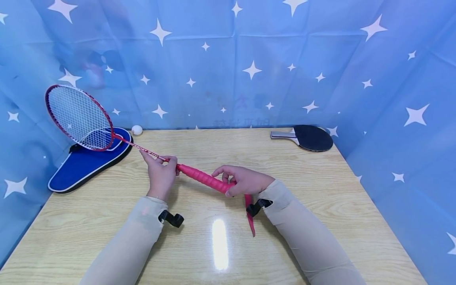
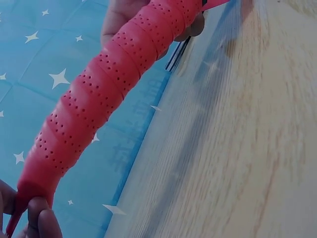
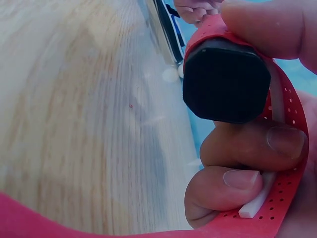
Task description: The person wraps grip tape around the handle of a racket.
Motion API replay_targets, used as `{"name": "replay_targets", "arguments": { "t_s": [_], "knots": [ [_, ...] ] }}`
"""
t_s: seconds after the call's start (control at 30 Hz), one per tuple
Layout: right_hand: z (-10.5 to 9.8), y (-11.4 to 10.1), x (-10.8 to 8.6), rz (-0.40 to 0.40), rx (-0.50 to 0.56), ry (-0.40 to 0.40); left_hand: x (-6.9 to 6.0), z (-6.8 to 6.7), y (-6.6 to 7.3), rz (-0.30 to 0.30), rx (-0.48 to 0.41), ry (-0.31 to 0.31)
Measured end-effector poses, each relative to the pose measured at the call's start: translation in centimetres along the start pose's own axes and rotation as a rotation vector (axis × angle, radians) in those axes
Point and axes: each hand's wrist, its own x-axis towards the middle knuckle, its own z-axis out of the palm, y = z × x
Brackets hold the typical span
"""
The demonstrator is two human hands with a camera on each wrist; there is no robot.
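Note:
A badminton racket [image 1: 142, 149] is held slanting above the table, its strung head up at the left. Perforated red grip tape [image 2: 94, 99] winds in overlapping turns along its handle. My left hand [image 1: 161, 176] pinches the shaft just above the handle. At the butt end, my right hand [image 1: 249, 182] grips the handle with thumb and fingers. The black butt cap [image 3: 225, 84] faces the right wrist camera. A loose tail of tape [image 1: 250, 221] hangs below the right hand, and curled fingers hold part of it beside a narrow white strip [image 3: 257, 198].
A blue racket-shaped case [image 1: 89, 162] lies at the left, under the racket head. Beside it at the back edge sits a white ball [image 1: 137, 130]. A black table tennis bat [image 1: 311, 137] rests at the back right of the wooden table [image 1: 192, 253]. Blue star-patterned curtains rise behind.

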Motion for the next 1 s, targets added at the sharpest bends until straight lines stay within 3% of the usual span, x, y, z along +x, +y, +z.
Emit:
{"name": "replay_targets", "arguments": {
  "t_s": [0.47,0.73,1.0],
  "knots": [
    [-0.04,0.16,0.09,-0.001,0.147,-0.103,-0.02,0.08,-0.04,0.023,0.004,0.002],
    [-0.03,0.29,0.07,-0.008,0.016,-0.052,0.16,0.16,-0.07,0.005,-0.008,-0.004],
    [0.02,0.42,0.18,-0.004,0.007,-0.03,0.15,0.04,-0.19,0.007,-0.005,-0.006]
  ]
}}
